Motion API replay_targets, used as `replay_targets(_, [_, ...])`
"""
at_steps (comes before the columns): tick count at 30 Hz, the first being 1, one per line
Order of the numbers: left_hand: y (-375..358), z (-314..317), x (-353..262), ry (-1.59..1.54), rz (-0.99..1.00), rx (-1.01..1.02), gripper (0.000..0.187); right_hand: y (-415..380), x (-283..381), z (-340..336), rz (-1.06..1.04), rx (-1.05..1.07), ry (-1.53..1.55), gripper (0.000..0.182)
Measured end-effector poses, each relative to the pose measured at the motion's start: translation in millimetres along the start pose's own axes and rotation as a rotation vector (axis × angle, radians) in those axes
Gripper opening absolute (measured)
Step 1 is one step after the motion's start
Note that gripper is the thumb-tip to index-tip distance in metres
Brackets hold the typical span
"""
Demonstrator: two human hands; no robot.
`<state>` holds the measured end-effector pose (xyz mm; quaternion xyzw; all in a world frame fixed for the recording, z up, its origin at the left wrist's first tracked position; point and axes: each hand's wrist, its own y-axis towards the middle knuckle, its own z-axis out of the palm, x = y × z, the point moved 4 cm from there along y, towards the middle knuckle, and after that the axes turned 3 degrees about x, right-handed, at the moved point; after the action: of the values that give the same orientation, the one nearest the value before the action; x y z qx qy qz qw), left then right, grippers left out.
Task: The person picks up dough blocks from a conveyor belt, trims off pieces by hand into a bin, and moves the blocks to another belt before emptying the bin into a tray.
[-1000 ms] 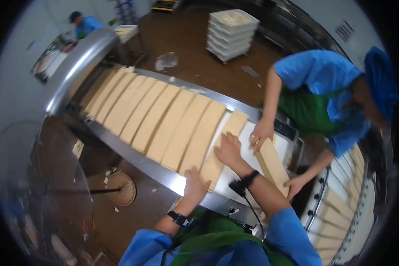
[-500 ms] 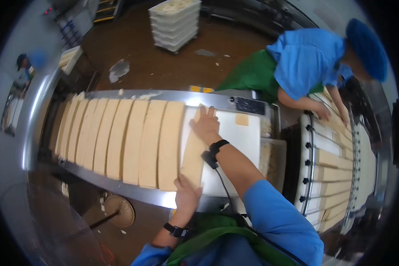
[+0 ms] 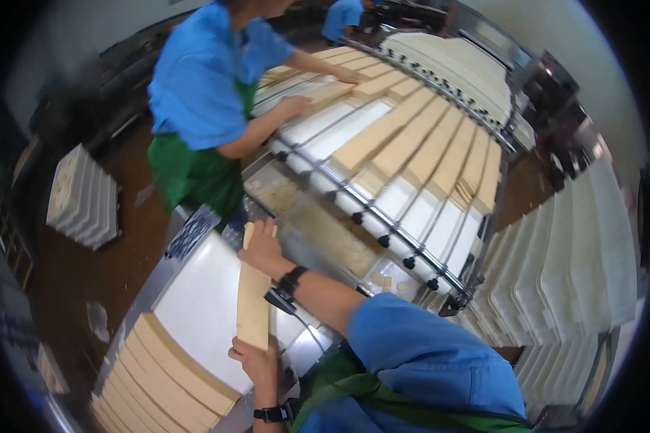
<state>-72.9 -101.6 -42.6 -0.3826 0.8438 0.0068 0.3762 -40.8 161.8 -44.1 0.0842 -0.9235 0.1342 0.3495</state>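
Observation:
A long pale dough slab [image 3: 253, 307] is held lengthwise between my two hands, over the white belt [image 3: 202, 289] of the near conveyor. My right hand [image 3: 263, 252] grips its far end, fingers wrapped over the top. At the near end my left hand [image 3: 256, 361] closes around the edge. Several similar dough slabs [image 3: 173, 361] lie side by side on the lower left of this belt. Ahead and to the right, a wider conveyor carries rows of dough slabs [image 3: 426, 141] between thin metal guide rods [image 3: 390, 206].
A co-worker [image 3: 202, 94] leans over the wide conveyor, both hands on a slab there. Between the conveyors sits a bin [image 3: 325, 234] of dough scraps. Stacked white trays [image 3: 556, 267] stand at the right, more crates [image 3: 85, 195] at the left. Another person [image 3: 341, 18] is farther back.
My view has swung right toward the wide conveyor. The slab my hands held beside the row on the belt is now apart from that row, carried toward the belt's right side.

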Motion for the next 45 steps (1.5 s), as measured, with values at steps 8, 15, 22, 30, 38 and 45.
replay_targets(8, [-20.6,55.9,-154.1,0.031,0.862,-0.185,0.063,-54.5,-195.2,-255.0,0.106,-0.675,0.280,0.069])
replay_targets(15, [-108.1,149.5,-276.2,0.015,1.784,0.549,0.029,-154.6,-362.0,-416.6,0.629,-0.477,0.354,0.078])
replay_targets(22, [-156.0,246.2,-281.0,0.371,1.916,1.229,0.035,-142.2,-432.2,-439.9,0.476,-0.333,-0.110,0.058])
replay_targets(30, [-163.9,279.6,-339.8,0.352,1.631,1.217,0.029,-162.1,-414.4,-419.4,0.197,-0.642,-0.459,0.045])
replay_targets(38, [-116.1,237.3,-346.3,0.390,1.735,0.881,0.018,-225.3,-314.7,-380.7,-0.639,0.057,-0.104,0.029])
replay_targets(45, [-6.6,170.9,-266.8,-0.174,0.754,0.434,0.024,-251.7,-315.6,-344.2,-0.518,0.025,-0.647,0.039])
